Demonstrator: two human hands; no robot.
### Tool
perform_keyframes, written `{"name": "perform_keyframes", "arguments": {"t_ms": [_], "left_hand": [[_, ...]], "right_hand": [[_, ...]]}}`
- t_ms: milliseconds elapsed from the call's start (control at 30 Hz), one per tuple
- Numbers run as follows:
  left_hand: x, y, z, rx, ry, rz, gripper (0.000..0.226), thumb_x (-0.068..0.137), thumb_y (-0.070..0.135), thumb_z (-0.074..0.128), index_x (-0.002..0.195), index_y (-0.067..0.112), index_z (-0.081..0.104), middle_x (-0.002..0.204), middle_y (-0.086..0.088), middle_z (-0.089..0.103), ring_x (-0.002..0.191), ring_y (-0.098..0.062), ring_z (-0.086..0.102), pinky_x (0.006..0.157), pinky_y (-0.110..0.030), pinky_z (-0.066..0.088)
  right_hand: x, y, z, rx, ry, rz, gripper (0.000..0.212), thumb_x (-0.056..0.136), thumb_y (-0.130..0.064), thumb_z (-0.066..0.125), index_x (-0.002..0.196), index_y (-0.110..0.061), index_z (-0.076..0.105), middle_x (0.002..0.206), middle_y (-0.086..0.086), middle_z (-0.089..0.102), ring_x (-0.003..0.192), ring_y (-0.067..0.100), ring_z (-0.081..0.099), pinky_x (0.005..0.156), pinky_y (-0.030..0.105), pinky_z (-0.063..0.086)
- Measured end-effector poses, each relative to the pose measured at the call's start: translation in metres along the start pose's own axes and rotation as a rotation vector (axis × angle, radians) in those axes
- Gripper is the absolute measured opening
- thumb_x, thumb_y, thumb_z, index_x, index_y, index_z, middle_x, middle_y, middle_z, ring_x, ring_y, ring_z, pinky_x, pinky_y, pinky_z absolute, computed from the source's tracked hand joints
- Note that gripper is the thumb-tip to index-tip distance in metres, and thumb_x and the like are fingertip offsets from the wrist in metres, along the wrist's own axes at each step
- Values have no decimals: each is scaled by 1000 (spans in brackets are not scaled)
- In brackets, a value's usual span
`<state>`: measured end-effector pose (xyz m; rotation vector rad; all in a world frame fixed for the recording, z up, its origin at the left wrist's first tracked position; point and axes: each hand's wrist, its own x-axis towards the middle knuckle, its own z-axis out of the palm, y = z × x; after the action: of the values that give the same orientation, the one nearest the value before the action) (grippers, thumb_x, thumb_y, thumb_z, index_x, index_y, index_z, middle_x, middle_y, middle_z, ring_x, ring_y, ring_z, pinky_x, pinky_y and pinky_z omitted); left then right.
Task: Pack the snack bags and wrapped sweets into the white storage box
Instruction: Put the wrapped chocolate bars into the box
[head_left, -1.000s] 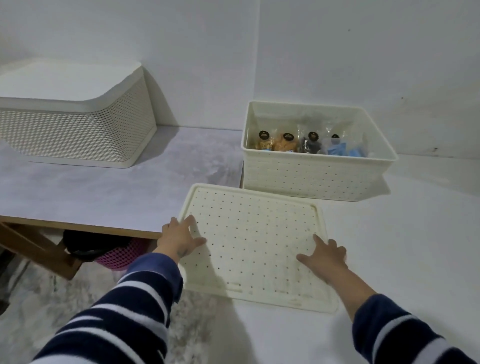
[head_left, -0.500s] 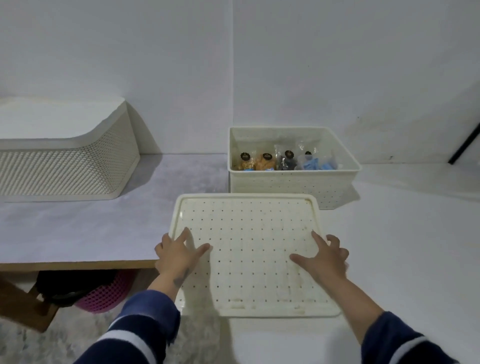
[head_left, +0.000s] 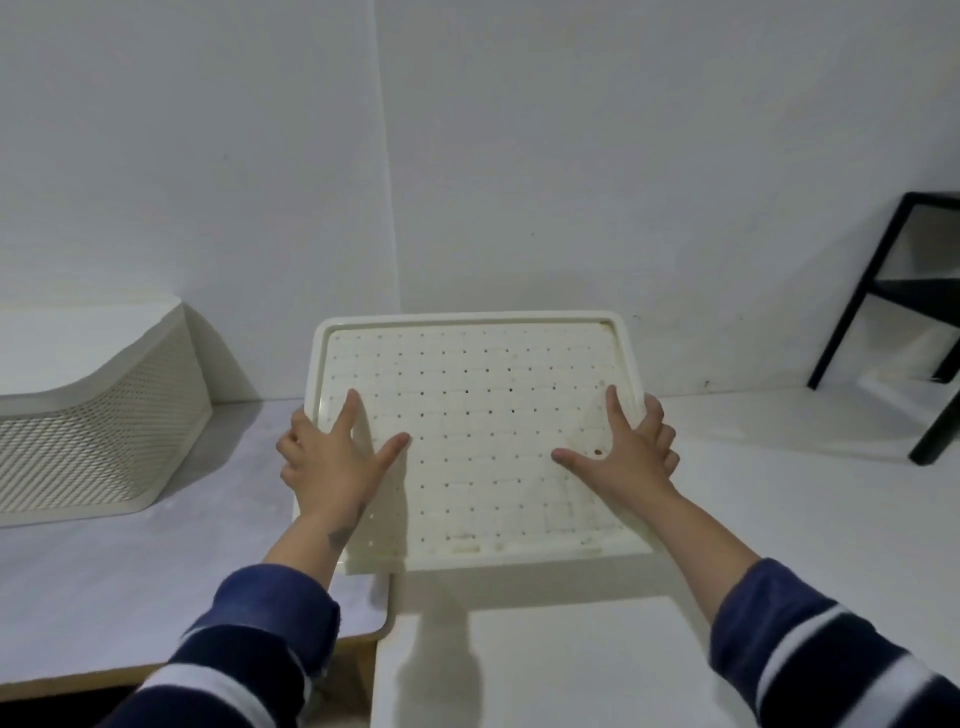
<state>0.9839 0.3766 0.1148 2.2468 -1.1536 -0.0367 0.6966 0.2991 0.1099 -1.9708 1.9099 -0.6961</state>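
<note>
A cream perforated lid (head_left: 478, 415) is held up off the table, tilted with its far edge higher. My left hand (head_left: 332, 457) grips its left edge, thumb and forefinger on top, other fingers underneath. My right hand (head_left: 623, 452) grips the right edge the same way. The lid hides the white storage box and the snack bags and sweets inside it; none of them shows now.
A second white mesh-sided box (head_left: 98, 415) with its lid on stands at the left on the grey table (head_left: 130, 582). A white surface (head_left: 779, 493) lies to the right. A black shelf frame (head_left: 893, 312) stands by the wall at far right.
Both hands have taken hold of the lid's side edges and lifted it from the table, up and away from me, so it now covers the view of the box.
</note>
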Motion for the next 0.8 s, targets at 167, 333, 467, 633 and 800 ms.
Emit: {"name": "perform_keyframes", "arguments": {"t_ms": [167, 333, 467, 633, 800], "left_hand": [[55, 36, 33, 8, -70, -23, 92, 67, 78, 56, 144, 41, 24, 146, -18, 22, 132, -39, 19, 99, -54, 36], [110, 61, 73, -5, -158, -54, 90, 67, 75, 60, 143, 38, 29, 141, -16, 29, 130, -36, 21, 98, -52, 37], [132, 63, 101, 14, -204, -96, 87, 68, 73, 61, 141, 36, 34, 140, -13, 32, 131, -34, 21, 100, -51, 34], [145, 56, 123, 31, -252, -113, 83, 69, 73, 59, 139, 34, 39, 143, -9, 31, 135, -29, 17, 102, -49, 32], [156, 51, 134, 73, -265, -112, 85, 67, 77, 57, 139, 37, 38, 142, -9, 32, 134, -30, 19, 102, -50, 32]], "right_hand": [[89, 1, -14, -114, -54, -16, 117, 57, -82, 58, 148, -39, 0, 152, 0, -9, 133, 30, 12, 108, 44, 21], [170, 9, -7, -149, -158, 11, 114, 56, -81, 58, 148, -40, 5, 152, 3, -2, 133, 31, 14, 104, 42, 23], [203, 23, 20, -119, -246, 34, 110, 58, -79, 60, 148, -38, 12, 151, 3, 6, 132, 32, 19, 104, 42, 26], [216, 34, 46, -110, -233, 12, 98, 65, -77, 58, 146, -35, 25, 153, 4, 12, 134, 33, 22, 109, 42, 22], [223, 35, 58, -154, -260, 0, 96, 67, -80, 53, 146, -33, 27, 156, 7, 5, 138, 34, 17, 112, 45, 20]]}}
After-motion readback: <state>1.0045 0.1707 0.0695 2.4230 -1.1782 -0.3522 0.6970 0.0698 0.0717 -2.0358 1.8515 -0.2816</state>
